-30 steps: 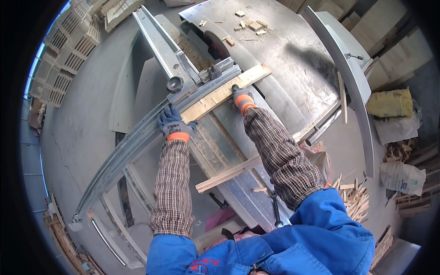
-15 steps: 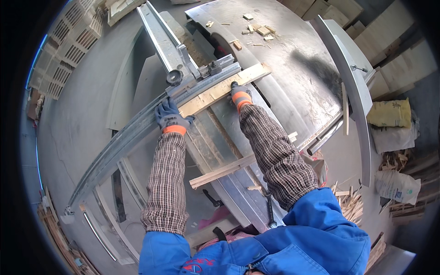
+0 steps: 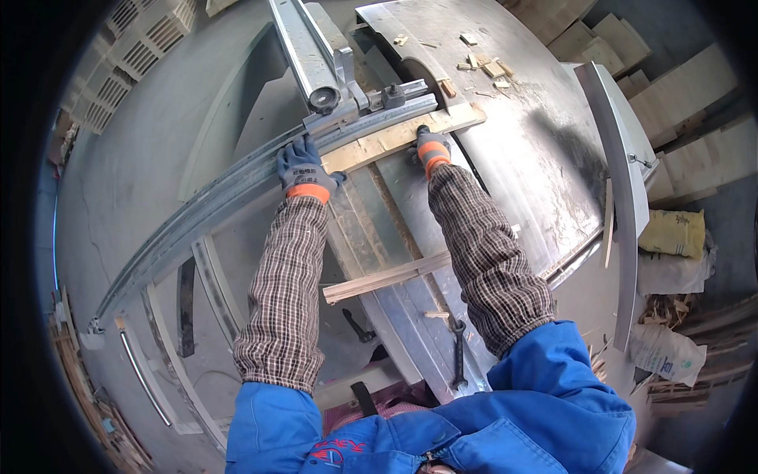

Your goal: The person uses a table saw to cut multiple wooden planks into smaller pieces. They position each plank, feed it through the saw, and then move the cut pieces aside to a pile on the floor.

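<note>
A long pale wooden board lies along a grey metal fence on a saw's sliding table. At the board's left end, my gloved left hand has its fingers over the fence and its thumb against the wood. Farther right, my gloved right hand is closed on the board's near edge, its fingertips partly hidden. The board's right end reaches beside a curved metal piece. A small reddish wood block is just beyond it.
A wooden strip lies across the sliding table, with a wrench nearer me. Offcuts are scattered on the fixed metal tabletop. A tall grey metal panel stands at the right, near stacked boards and sacks.
The fence and board have slid forward with both hands, away from me, closer to the reddish block and offcuts. My view has shifted as well. Both hands keep their places on the board.
</note>
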`<move>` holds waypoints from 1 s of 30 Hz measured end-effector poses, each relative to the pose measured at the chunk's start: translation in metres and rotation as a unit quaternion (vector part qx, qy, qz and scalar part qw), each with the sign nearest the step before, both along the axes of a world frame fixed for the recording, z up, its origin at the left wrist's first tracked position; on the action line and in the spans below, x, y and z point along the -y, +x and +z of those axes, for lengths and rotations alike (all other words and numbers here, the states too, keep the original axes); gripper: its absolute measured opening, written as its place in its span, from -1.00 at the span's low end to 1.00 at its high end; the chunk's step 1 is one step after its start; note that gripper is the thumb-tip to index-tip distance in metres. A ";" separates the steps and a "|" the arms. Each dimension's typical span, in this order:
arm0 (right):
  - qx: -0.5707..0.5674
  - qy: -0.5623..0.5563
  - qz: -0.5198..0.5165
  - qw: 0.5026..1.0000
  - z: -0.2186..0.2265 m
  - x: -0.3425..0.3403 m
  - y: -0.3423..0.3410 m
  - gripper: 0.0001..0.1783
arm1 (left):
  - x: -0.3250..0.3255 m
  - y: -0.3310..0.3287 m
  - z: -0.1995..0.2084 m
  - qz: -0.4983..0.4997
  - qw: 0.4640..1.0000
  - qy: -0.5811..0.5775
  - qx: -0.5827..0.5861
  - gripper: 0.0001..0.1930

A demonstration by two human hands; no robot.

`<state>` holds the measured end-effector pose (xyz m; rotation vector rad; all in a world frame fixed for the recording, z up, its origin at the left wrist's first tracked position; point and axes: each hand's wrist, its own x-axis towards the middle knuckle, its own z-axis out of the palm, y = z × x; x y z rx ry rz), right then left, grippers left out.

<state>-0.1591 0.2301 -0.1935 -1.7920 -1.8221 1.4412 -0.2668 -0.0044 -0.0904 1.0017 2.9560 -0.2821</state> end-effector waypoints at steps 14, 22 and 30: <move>-0.131 -0.077 0.042 0.987 0.018 0.006 0.045 -0.51 | -0.009 0.001 -0.003 -0.040 0.998 0.041 -0.008 0.17; 0.258 0.392 0.185 0.863 0.065 -0.072 0.138 -0.47 | 0.002 -0.004 -0.011 -0.024 0.999 0.027 -0.025 0.17; 0.358 0.415 0.386 0.742 0.066 -0.124 0.079 -0.30 | 0.001 -0.006 -0.018 -0.037 0.997 0.066 -0.034 0.19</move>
